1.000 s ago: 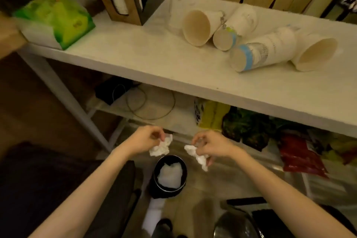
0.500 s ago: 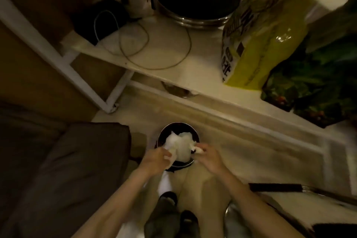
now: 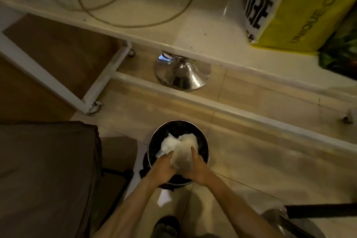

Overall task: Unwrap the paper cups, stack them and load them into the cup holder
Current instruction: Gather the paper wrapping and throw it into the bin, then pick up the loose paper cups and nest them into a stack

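While the person bends over the floor, both hands are pressed on one white crumpled wrapping (image 3: 180,150) that lies in the one round bin (image 3: 205,142). The left hand (image 3: 163,168) holds its left side and the right hand (image 3: 197,169) its right side, fingers half closed around the paper, so the wrapping sits between them, inside the dark rim. No paper cup is in view. Beyond the bin stands one shiny metal stool base (image 3: 182,72) on the tiles, partly under a low white shelf (image 3: 154,25). On this shelf rest one yellow bag (image 3: 301,7) and one looping cable (image 3: 135,23).
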The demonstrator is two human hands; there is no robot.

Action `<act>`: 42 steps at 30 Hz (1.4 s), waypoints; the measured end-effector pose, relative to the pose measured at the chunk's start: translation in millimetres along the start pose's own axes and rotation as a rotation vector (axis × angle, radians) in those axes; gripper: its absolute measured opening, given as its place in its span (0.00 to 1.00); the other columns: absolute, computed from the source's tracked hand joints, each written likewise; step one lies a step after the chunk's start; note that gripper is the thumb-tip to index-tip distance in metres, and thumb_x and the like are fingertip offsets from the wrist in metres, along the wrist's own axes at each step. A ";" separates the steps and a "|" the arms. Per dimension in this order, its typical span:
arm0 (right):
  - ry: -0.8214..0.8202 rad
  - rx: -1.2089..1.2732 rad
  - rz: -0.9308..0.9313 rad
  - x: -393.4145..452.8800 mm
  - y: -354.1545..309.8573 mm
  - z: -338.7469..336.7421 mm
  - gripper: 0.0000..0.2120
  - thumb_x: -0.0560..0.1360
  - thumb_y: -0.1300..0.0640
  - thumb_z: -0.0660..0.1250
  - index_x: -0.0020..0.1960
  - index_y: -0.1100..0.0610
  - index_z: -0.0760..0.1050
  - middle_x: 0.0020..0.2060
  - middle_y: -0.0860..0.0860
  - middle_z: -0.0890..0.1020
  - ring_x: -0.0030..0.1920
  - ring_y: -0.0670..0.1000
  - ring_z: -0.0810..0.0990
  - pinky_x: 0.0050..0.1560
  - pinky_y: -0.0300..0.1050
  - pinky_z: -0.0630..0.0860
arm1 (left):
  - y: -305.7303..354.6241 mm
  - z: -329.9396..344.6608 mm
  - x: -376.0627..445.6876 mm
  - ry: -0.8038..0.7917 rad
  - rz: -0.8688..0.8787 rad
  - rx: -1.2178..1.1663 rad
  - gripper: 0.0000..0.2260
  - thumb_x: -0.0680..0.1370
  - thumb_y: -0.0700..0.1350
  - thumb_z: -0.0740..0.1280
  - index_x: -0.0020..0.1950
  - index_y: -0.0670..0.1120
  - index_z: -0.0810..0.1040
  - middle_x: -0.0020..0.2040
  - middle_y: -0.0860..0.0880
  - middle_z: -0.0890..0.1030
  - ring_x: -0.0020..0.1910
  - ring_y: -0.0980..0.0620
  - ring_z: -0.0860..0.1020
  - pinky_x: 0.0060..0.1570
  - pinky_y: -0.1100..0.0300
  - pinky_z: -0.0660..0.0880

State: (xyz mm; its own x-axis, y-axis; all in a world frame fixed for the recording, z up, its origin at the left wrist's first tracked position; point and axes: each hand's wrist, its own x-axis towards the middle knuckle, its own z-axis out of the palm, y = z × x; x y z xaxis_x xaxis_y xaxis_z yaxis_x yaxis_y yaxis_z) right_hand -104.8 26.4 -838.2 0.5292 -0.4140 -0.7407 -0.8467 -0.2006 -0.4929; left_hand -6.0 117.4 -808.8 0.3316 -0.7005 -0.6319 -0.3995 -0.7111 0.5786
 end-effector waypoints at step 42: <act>0.471 -0.665 -0.649 -561.5 -324.2 -363.6 0.14 0.70 0.51 0.66 0.53 0.56 0.72 0.44 0.53 0.77 0.45 0.53 0.76 0.45 0.50 0.76 | 437.8 -363.3 -427.6 0.233 0.568 0.316 0.12 0.72 0.52 0.66 0.49 0.46 0.80 0.42 0.51 0.81 0.42 0.55 0.77 0.45 0.61 0.73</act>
State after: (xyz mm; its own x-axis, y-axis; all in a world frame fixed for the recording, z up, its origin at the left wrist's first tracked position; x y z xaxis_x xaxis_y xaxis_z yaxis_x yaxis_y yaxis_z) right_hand -147.6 1.0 -96.5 0.9395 -0.3277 -0.0995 -0.3425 -0.8981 -0.2758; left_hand -12.2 83.6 -97.9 0.1577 -0.9792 -0.1279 -0.7840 -0.2029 0.5867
